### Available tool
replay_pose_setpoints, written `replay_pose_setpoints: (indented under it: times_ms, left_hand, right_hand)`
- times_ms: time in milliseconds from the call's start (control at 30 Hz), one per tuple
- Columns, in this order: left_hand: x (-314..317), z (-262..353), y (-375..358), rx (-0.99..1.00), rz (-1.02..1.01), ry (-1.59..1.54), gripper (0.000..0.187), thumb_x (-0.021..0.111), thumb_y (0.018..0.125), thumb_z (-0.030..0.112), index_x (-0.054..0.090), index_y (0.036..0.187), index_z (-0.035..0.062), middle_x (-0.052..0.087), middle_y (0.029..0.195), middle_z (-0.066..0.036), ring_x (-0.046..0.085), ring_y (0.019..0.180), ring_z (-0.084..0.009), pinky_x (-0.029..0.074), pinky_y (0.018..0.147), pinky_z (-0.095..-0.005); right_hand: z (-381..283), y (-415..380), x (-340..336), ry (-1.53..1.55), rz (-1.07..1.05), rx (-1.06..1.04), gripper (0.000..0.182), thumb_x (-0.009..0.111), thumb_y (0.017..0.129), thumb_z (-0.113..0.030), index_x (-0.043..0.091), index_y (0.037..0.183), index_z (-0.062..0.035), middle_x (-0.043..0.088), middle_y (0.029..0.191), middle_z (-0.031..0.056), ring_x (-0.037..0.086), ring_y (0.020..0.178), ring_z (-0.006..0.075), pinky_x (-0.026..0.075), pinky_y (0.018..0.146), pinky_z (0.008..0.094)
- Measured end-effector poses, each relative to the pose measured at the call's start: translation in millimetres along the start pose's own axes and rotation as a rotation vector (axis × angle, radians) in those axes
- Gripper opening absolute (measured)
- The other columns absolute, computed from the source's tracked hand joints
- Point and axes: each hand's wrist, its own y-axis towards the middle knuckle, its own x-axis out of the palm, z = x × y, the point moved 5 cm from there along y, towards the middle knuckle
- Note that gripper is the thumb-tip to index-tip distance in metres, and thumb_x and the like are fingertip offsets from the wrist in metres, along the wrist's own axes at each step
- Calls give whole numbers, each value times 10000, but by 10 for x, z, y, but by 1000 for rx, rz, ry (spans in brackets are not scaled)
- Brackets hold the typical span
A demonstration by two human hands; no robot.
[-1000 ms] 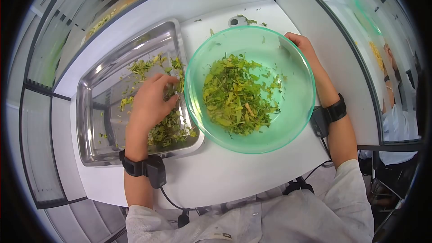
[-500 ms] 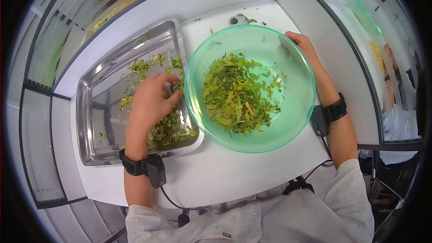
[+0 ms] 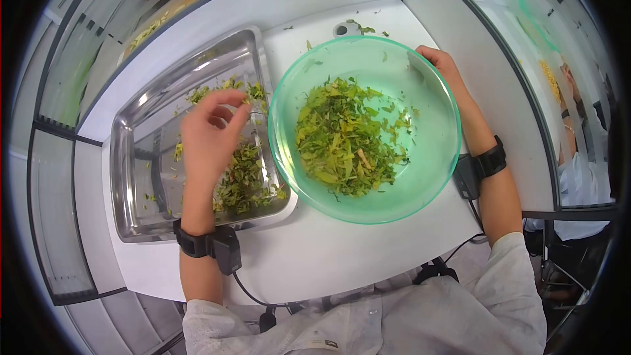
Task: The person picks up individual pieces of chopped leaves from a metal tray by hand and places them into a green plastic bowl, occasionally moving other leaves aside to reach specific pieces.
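My left hand [image 3: 213, 131] hovers over the steel tray [image 3: 125, 200], its fingers curled and the thumb drawn towards the fingertips. Whatever is pinched there, if anything, is too small to make out. Below and beside this hand, a pile of leaf bits [image 3: 243, 184] lies in the tray's right side. A translucent green bowl [image 3: 427, 164] stands to the right, with a larger heap of chopped yellow-green leaves [image 3: 345, 138] inside. At the bowl's far right rim, my right hand [image 3: 442, 64] grips the edge, its fingers partly hidden.
Low white partitions with clear panels [image 3: 486, 98] border the white table [image 3: 342, 256]. A round cable hole [image 3: 343, 29] with scattered leaf bits lies behind the bowl. Cables run from black wrist devices [image 3: 227, 250]. Another person's hand [image 3: 569, 82] shows beyond the right panel.
My left hand has lifted away from the leaf pile and shifted slightly up and left over the tray, its fingers more curled. My right hand and the bowl have stayed in place.
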Motion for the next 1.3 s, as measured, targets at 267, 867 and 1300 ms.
replay_pose_setpoints:
  times_ms: [267,867,1300]
  left_hand:
    - [-89,17,-15,75,99,-291,192,697,824,-21,666,1010,17,648,863,-14,561,753,-62,440,678,-204]
    - [143,82,-101,304,-94,294,239,707,768,89,658,1001,70,661,1030,-108,609,968,-298,473,850,-376]
    - [82,105,-46,90,-46,34,134,718,769,47,700,902,57,706,883,-78,648,746,-179,489,747,-311]
  right_hand:
    - [-14,-3,6,-1,-5,9,261,621,907,-210,529,735,-36,474,654,-58,409,627,22,364,543,215]
    - [14,7,-4,-18,1,-5,298,618,922,-253,533,738,-35,479,651,-54,407,628,24,368,549,221]
    - [33,8,-8,8,-4,7,272,619,908,-210,511,725,-41,468,651,-59,408,626,22,364,543,217]
